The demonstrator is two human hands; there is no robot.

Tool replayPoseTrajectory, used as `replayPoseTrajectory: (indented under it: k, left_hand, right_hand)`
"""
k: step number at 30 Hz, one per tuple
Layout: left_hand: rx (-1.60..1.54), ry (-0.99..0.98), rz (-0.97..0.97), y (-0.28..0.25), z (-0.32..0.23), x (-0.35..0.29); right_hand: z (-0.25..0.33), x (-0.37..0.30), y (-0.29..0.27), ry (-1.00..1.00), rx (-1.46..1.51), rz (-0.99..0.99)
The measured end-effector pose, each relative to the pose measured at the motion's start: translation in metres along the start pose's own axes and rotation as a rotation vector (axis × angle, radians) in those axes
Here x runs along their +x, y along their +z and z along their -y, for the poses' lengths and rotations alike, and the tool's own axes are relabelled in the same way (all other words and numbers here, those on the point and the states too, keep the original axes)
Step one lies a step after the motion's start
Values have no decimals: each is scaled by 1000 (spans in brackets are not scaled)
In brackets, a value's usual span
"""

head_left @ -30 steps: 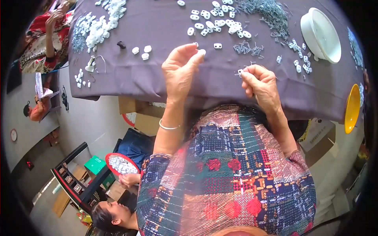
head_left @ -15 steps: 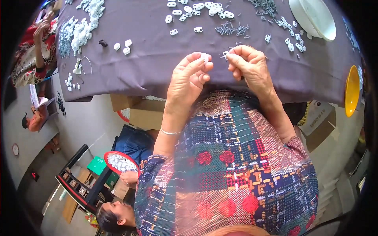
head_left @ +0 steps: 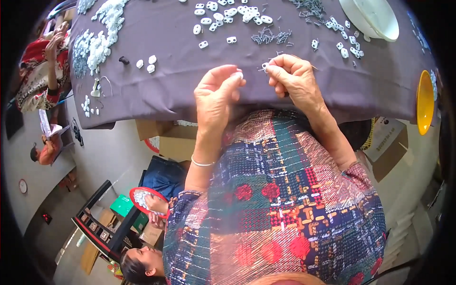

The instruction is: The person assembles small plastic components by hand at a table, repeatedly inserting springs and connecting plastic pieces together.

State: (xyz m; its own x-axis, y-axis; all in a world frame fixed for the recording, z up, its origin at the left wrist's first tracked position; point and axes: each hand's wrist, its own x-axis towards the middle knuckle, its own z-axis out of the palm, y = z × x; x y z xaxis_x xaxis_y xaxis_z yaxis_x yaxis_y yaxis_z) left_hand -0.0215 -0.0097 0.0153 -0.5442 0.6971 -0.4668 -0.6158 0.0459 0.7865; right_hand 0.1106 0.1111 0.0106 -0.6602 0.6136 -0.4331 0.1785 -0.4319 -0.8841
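My left hand (head_left: 214, 92) is closed in a pinch on a small white plastic piece (head_left: 239, 74), mostly covered by the thumb and fingertips. My right hand (head_left: 297, 78) pinches a small white plastic part (head_left: 265, 67) with thin grey pins sticking out of it. The two hands are apart, above the near part of the purple-grey tablecloth (head_left: 161, 95). Beyond them lie a small heap of grey pins (head_left: 267, 37) and a scatter of white oval plastic pieces (head_left: 251, 16). White parts with pins in them (head_left: 354, 50) lie to the right.
A white basin (head_left: 375, 19) tilts at the far right; a yellow bowl (head_left: 425, 102) is at the right edge. White pieces (head_left: 102, 45) are heaped at far left. Cardboard boxes (head_left: 176, 148) stand below the table. A seated person (head_left: 142, 261) at lower left handles a red-rimmed tray (head_left: 134, 204).
My left hand has shifted a little left and turned, covering more of its white piece. The right hand keeps its pinch. The seated person's hands have moved onto the red-rimmed tray.
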Motion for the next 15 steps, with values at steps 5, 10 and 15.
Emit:
replayPoseTrajectory:
  k: [5, 10, 15]
  left_hand:
    - [417, 331, -51, 3, 5, 4]
    - [338, 203, 27, 6, 0, 5]
    - [-47, -16, 104, 4, -2, 5]
  right_hand:
    - [0, -1, -1, 1, -10, -4]
    - [2, 0, -1, 16, -8, -8]
    - [4, -1, -1, 13, -15, -9]
